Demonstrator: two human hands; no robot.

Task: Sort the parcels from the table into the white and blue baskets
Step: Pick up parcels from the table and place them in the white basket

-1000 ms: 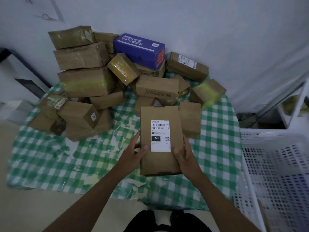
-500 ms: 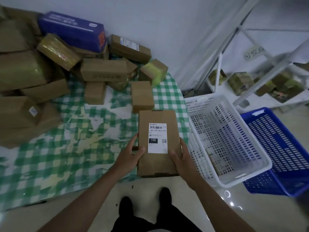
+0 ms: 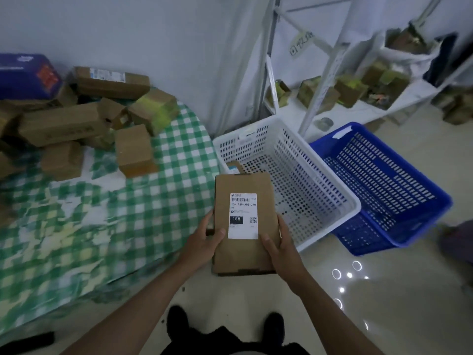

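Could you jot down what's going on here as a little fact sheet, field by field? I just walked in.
Held item: flat brown cardboard parcel with a white barcode label reading 15H
Left hand: grips the parcel's left edge
Right hand: grips its right edge
Parcel position: in the air, off the green checked tablecloth
Nearest basket: white perforated plastic basket, one small parcel inside
Other basket: blue perforated plastic basket, no parcels visible
Left on table: pile of brown cardboard boxes

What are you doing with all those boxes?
A person is sorting parcels. Both hands, left hand and right hand, hold a flat brown parcel with a white label. It hangs off the table, by the white basket. The blue basket sits just beyond. More parcels wait on the table.
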